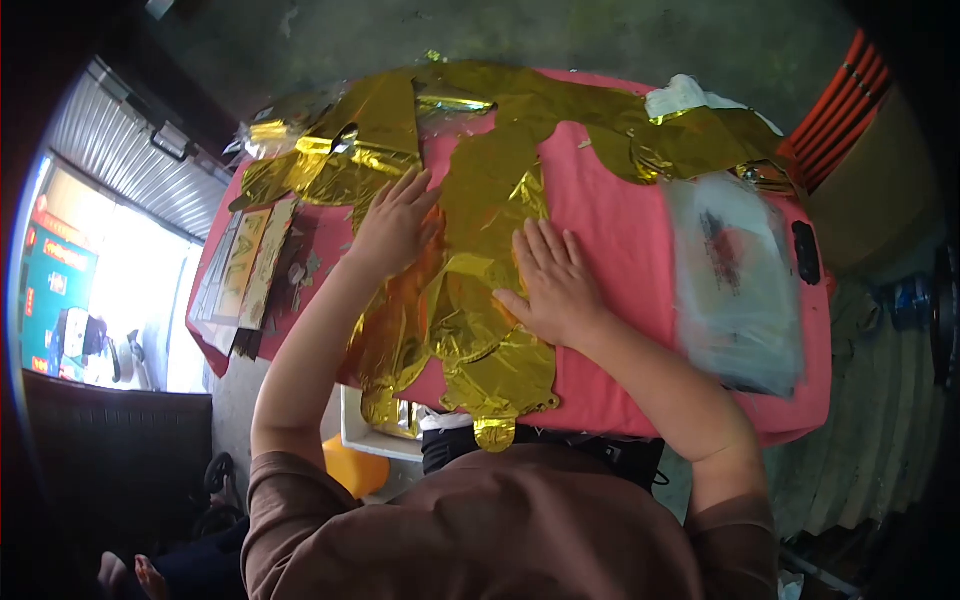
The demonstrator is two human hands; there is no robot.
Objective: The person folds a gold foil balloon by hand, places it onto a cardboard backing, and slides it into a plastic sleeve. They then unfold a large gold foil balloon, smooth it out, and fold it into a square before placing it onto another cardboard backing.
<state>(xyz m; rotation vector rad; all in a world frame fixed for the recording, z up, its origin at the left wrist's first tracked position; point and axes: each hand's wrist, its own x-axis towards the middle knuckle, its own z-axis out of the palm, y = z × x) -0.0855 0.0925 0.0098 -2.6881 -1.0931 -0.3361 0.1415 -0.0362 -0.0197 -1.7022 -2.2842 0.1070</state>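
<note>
A flat, uninflated gold foil balloon (490, 180) stretches down the middle of the pink-covered table (620, 290), its lower end with a small tab hanging over the near edge. My left hand (398, 228) rests on the left side of the foil, fingers stretched out and pointing away from me. On the foil's right edge lies my right hand (556, 282), flat with fingers spread and thumb out to the left. Neither hand grips anything. More crumpled gold foil (345, 150) lies beyond my left hand.
Printed cards (245, 265) sit at the table's left edge. A stack of clear plastic bags (735, 290) lies on the right, beside a black object (805, 252). White crumpled material (690, 95) is at the far right. Below the near edge are a white box (370, 435) and something yellow (355, 468).
</note>
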